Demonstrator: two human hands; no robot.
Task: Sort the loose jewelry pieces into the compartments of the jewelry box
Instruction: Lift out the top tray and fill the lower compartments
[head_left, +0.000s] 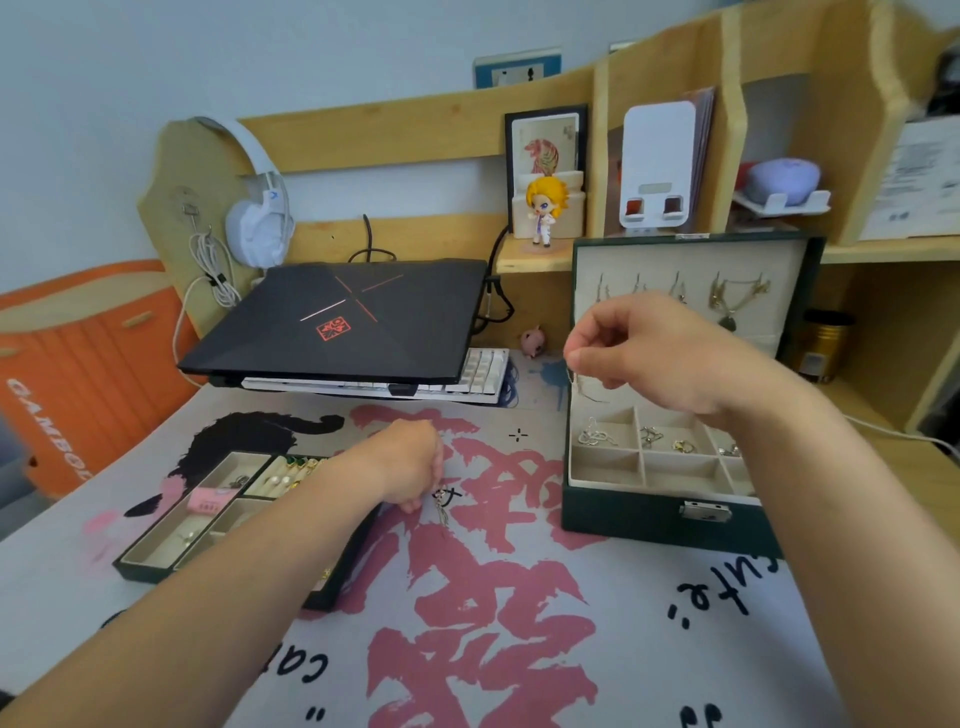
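Observation:
A dark green jewelry box stands open at the right, with cream compartments and necklaces hung inside its lid. My right hand hovers above the box's back left corner, fingers pinched on a thin chain that dangles into it. Small silver pieces lie in the rear compartments. My left hand rests on the mat, fingers curled down at a small dangling earring. A removable green tray with earrings and pearls lies under my left forearm.
A closed black laptop sits raised over a white keyboard at the back. White headphones hang on the wooden shelf. A figurine and phone stand occupy the shelf. An orange bin stands left.

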